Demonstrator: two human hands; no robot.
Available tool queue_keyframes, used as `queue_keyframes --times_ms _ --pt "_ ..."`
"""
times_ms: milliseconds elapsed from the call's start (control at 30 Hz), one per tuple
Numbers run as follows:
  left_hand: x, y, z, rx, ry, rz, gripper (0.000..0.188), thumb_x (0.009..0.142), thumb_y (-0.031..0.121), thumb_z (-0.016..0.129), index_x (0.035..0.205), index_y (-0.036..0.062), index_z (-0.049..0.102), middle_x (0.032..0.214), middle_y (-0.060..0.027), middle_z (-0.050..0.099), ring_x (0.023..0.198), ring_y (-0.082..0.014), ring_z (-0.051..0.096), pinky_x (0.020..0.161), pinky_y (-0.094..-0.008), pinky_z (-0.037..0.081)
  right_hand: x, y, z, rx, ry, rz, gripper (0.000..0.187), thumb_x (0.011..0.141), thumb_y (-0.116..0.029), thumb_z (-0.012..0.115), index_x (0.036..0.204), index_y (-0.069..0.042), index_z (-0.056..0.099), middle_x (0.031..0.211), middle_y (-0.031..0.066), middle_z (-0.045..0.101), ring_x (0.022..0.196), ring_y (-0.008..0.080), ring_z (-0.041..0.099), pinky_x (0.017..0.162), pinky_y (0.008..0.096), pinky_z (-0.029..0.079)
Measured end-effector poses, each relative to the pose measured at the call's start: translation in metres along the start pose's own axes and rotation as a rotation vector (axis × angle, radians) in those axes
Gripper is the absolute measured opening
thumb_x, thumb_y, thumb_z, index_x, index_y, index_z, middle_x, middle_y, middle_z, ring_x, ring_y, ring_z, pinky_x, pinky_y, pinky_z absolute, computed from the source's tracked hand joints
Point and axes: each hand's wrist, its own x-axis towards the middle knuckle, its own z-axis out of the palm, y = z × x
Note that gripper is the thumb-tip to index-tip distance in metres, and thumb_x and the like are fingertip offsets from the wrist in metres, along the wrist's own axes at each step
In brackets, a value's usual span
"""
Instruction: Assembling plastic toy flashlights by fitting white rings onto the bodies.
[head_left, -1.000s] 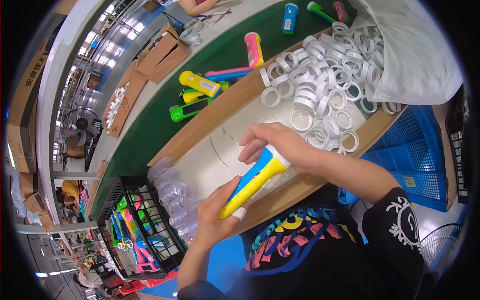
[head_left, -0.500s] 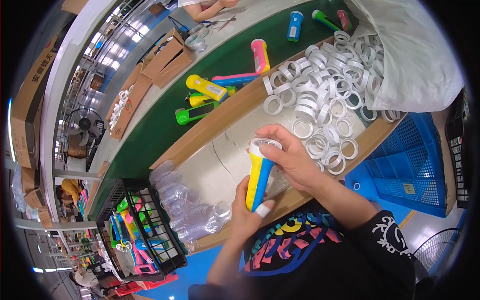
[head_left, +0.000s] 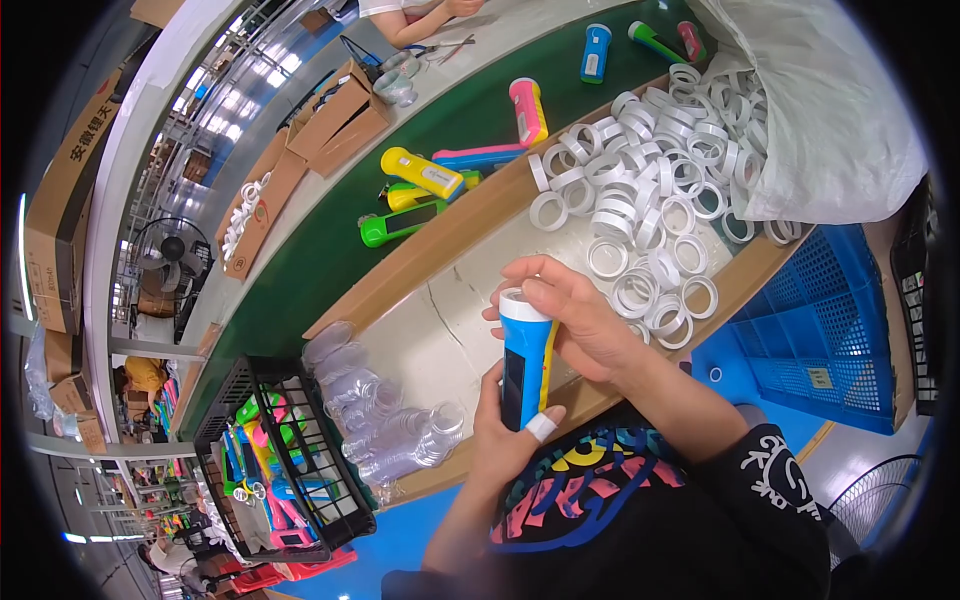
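A blue and yellow flashlight (head_left: 523, 375) stands almost upright over the tray, a dark panel on its blue side facing me. My left hand (head_left: 503, 440) is closed around its lower body, with a white wrap on the thumb. At the top, my right hand (head_left: 592, 325) has its thumb and fingers on the white ring (head_left: 522, 305) that caps the flashlight's head. Part of that ring is hidden behind the fingers. Loose white rings (head_left: 640, 240) lie heaped in the tray beyond my right hand. Stacked clear plastic discs (head_left: 385, 425) lie left of my left hand.
A cardboard-edged tray (head_left: 400, 265) spans the work area. Behind it, several flashlights (head_left: 422, 172) lie on a green belt (head_left: 300, 270). A black basket (head_left: 290, 460) of flashlights stands left; a white sack (head_left: 830, 130) and blue crate (head_left: 820, 330) are right. A person's arm (head_left: 420, 22) rests across the belt.
The flashlight has turned about its length, so its blue side with the dark panel now faces me instead of the yellow one. It also stands more upright. Both hands stay on it.
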Motion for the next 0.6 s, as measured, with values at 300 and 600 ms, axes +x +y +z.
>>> queue_keyframes --times_ms 300,600 --pt "-0.024 0.000 0.008 -1.773 -0.921 -0.473 0.064 0.074 0.042 0.072 0.117 0.0049 0.042 0.073 -0.0044 0.048 0.047 -0.0112 0.046 0.037 -0.0183 0.036 -0.007 0.018 0.019 0.479 -0.240 -0.051 0.032 0.080 -0.029 0.062 0.100 -0.012 0.044 0.096 0.0175 0.053 0.093 0.0322 0.061 0.083 0.0391 0.051" --pt "-0.002 0.006 -0.027 -0.260 -0.355 -0.279 0.052 0.075 0.013 0.071 0.118 0.0032 0.044 0.092 -0.0067 0.055 0.075 -0.0131 0.054 0.068 -0.0268 0.045 -0.007 0.005 0.009 -0.259 -0.062 -0.137 0.034 0.077 -0.023 0.065 0.098 -0.006 0.043 0.094 0.0156 0.059 0.093 0.0255 0.061 0.086 0.0376 0.048"
